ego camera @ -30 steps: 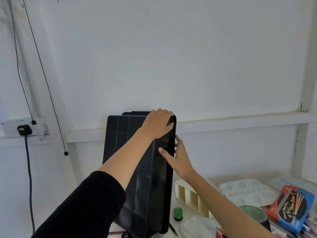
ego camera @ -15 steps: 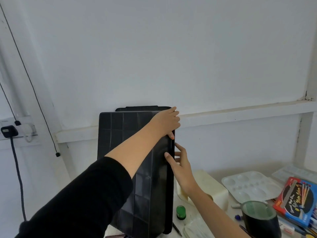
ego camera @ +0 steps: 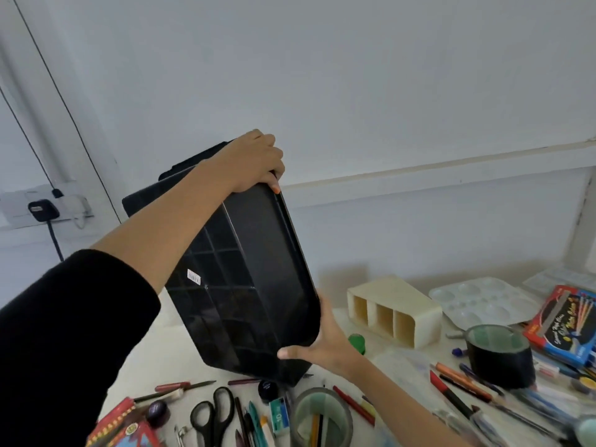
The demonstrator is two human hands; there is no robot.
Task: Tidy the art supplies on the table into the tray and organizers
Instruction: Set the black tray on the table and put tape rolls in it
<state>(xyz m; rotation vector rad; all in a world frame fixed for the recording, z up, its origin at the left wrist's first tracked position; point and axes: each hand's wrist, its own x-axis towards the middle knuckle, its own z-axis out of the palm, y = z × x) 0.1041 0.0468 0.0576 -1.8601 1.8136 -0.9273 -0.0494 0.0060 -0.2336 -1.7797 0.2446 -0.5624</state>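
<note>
Black tray (ego camera: 245, 285) tilted, inside hidden, L hand (ego camera: 254, 162) grips top, R hand (ego camera: 325, 346) btm

A black plug (ego camera: 43, 210) sits in the wall socket (ego camera: 14, 204) (cable (ego camera: 55, 245) hanging down).

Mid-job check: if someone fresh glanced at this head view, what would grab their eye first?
The big black tray at centre, held up tilted with its ribbed underside to the camera, left grip curled over its top edge and right grip at its lower corner. Next, the litter of pens and black scissors across the near table, and the cream three-slot organizer lying on its side to the right.
</note>
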